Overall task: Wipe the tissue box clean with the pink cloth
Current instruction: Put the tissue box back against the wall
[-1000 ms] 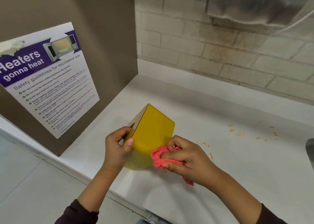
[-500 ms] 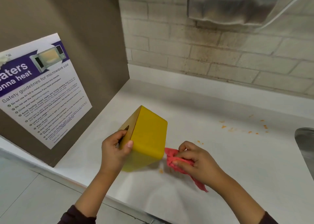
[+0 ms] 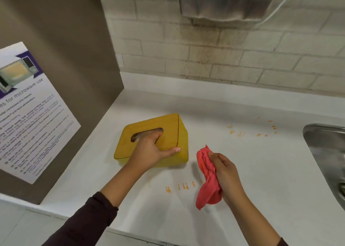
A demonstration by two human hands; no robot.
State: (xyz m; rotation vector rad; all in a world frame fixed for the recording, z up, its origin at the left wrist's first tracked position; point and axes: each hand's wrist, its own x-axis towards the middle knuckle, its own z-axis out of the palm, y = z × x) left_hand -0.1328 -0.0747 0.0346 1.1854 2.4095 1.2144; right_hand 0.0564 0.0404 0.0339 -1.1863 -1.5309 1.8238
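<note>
**Box gripped, cloth held off to one side**

Head view: The yellow box (image 3: 168, 126) lies on the white counter (image 3: 252, 180) with its slotted face up, near the brown panel (image 3: 74, 59) on the left and well apart from the sink (image 3: 326, 148) at the right edge. The left hand (image 3: 151, 150) grips the box. Its fingers are curled down into the oval slot and its thumb lies stretched along the near top edge.

The right hand (image 3: 225, 173) is just right of the box, closed round the bunched pink cloth (image 3: 207, 173). The cloth's upper end pokes up past the fingertips and its longer end hangs below the hand. The cloth is near the box's right corner but apart from it. Whether its lower end touches the counter cannot be told.

A row of small orange marks (image 3: 183, 186) dots the counter in front of the box, between the two arms. A second scatter (image 3: 257, 132) lies farther back, toward the sink. A microwave safety poster (image 3: 31, 115) is stuck on the panel. Behind the counter stands a pale brick wall (image 3: 205, 59), stained dark under a metal fixture (image 3: 224, 1) at the top. Both forearms wear dark sleeves.
</note>
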